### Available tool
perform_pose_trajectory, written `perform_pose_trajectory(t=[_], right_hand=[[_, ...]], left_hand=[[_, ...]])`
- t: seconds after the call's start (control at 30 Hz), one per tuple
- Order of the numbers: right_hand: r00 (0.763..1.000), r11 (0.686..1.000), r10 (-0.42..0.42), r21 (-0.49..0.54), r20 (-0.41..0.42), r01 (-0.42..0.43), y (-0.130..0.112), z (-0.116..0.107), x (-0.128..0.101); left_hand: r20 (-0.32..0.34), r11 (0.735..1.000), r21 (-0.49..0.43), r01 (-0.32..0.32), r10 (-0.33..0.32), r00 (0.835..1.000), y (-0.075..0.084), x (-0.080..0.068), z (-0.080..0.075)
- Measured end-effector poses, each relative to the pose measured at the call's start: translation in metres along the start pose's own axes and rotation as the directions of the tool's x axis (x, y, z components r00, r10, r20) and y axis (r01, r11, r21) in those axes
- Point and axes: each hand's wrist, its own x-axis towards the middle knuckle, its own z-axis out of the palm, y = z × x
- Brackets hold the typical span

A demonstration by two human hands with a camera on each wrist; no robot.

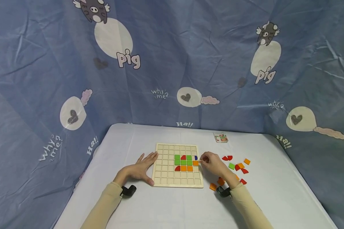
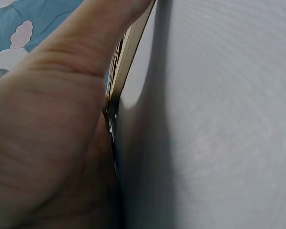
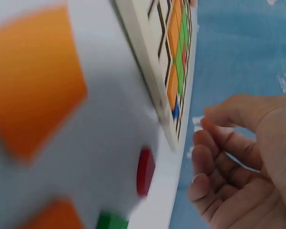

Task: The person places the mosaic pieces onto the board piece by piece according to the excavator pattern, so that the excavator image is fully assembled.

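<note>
A square wooden grid board point(image 1: 164, 174) lies on the table. Green, orange and red pieces, with a small blue one point(image 1: 196, 157), fill some cells right of its middle. My left hand point(image 1: 139, 168) rests along the board's left edge, thumb near the lower left corner and fingers spread farther up. By the right edge, my right hand point(image 1: 213, 163) hovers beside the blue piece. In the right wrist view its fingers are curled, thumb tip against the index fingertip, with no piece showing between them.
Loose red, orange and green pieces point(image 1: 231, 166) lie scattered on the white table point(image 1: 275, 190) to the right, some near the right forearm. A small patterned card point(image 1: 221, 137) lies behind them. A blue printed cloth point(image 1: 160, 73) hangs around the table's back and sides.
</note>
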Motion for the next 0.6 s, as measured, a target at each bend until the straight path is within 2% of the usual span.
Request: perform_pose_trajectory(t=[0.23, 0.43, 0.6], right_hand=[[0.988, 0.988, 0.155, -0.009, 0.020, -0.154, 0.019, -0.013, -0.004], [0.979, 0.984, 0.178, -0.046, 0.095, -0.174, 0.029, -0.012, -0.008], [0.985, 0.988, 0.153, -0.033, 0.083, -0.150, 0.033, -0.010, -0.010]], left_hand=[[0.011, 1.000, 0.000, 0.008, -0.008, 1.000, 0.002, 0.000, -0.001], [0.008, 1.000, -0.002, -0.005, 0.005, 1.000, 0.002, 0.000, 0.000], [0.003, 1.000, -0.007, -0.003, 0.003, 1.000, 0.001, 0.000, 0.000]])
